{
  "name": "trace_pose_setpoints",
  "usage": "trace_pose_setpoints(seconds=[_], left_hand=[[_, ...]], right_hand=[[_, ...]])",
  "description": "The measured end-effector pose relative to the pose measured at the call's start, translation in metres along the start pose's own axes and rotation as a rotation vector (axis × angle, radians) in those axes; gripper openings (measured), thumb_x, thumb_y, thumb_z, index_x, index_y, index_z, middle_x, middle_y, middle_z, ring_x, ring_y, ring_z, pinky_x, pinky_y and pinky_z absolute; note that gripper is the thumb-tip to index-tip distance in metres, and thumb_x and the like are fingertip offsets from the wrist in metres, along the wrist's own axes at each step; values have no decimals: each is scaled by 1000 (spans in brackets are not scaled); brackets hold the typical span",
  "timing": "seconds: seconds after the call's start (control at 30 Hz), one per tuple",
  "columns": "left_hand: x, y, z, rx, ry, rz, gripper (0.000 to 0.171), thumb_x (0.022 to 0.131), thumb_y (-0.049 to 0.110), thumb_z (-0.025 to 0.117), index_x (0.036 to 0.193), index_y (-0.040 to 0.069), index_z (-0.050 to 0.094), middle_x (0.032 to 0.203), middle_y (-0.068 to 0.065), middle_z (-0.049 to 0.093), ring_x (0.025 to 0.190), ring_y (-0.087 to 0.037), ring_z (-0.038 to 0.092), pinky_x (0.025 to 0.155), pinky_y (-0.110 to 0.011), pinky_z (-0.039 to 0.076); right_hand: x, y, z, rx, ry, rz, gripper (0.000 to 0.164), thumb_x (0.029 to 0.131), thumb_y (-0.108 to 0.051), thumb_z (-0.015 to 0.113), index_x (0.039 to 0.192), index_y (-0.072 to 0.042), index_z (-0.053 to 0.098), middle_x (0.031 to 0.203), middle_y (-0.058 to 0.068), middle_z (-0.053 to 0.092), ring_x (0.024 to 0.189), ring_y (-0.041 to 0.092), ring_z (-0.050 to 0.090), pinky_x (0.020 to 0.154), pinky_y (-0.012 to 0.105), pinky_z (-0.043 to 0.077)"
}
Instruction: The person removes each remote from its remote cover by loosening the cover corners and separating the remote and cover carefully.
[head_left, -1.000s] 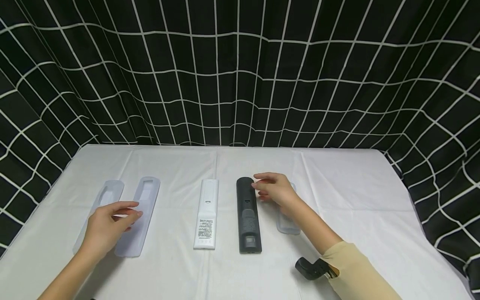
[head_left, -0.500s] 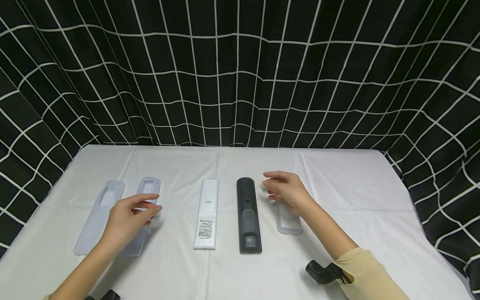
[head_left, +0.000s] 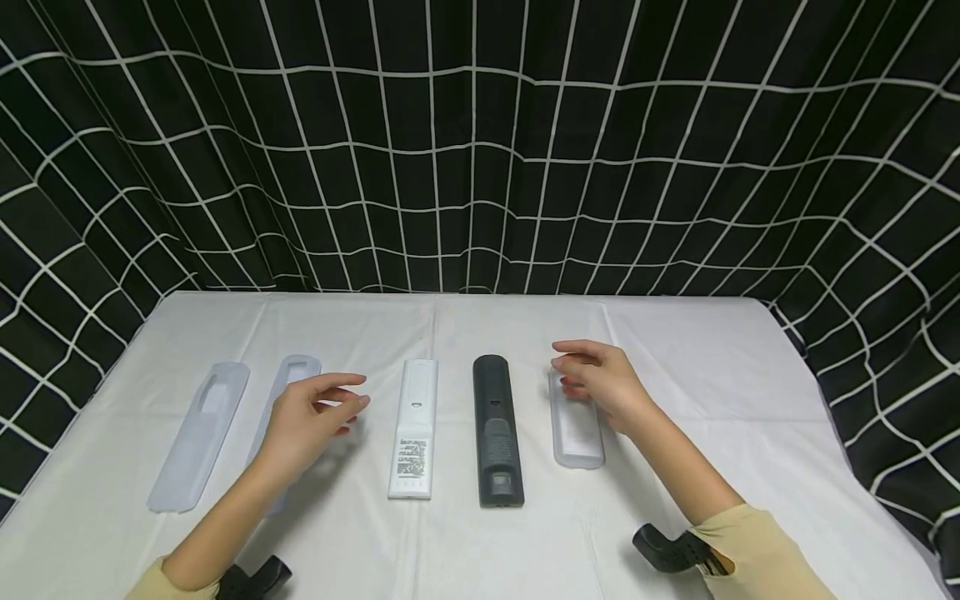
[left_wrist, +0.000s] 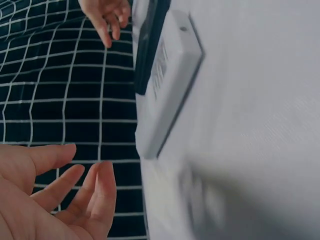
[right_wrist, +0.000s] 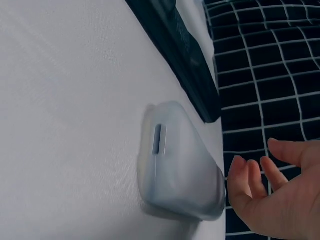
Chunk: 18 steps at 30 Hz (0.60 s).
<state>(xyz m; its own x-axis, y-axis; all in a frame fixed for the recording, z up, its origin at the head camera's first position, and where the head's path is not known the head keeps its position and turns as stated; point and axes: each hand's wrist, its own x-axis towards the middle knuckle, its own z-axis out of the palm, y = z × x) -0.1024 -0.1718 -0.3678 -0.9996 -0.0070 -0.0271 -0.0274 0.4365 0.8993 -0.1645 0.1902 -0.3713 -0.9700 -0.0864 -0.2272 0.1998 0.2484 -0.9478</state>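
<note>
My left hand hovers over the second long translucent remote cover, hiding much of it, with loosely bent fingers and nothing in them. To its right a white remote control lies back side up, its printed label showing. Beside that, a black remote control also lies back up. My right hand is held above the far end of a short translucent case, fingers relaxed and holding nothing. The right wrist view shows this case with a slot in its near end.
Another long translucent remote cover lies at the far left of the white-clothed table. A black curtain with a white grid hangs behind and on both sides. Black wrist-worn devices sit under the forearms.
My left hand has moved right, off the leftmost cover and past the second one towards the white remote control. My right hand has moved right, away from the black remote control.
</note>
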Motion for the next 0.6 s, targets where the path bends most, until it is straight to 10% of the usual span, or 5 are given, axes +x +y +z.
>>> trace_pose_setpoints(seconds=[0.6], left_hand=[[29, 29, 59, -83, -72, 20, 27, 92, 10, 70, 118, 4, 72, 95, -19, 72, 73, -32, 71, 68, -37, 62]], right_hand=[[-4, 4, -18, -84, 31, -16, 47, 101, -13, 57, 143, 7, 48, 138, 24, 53, 99, 14, 64, 84, 24, 58]])
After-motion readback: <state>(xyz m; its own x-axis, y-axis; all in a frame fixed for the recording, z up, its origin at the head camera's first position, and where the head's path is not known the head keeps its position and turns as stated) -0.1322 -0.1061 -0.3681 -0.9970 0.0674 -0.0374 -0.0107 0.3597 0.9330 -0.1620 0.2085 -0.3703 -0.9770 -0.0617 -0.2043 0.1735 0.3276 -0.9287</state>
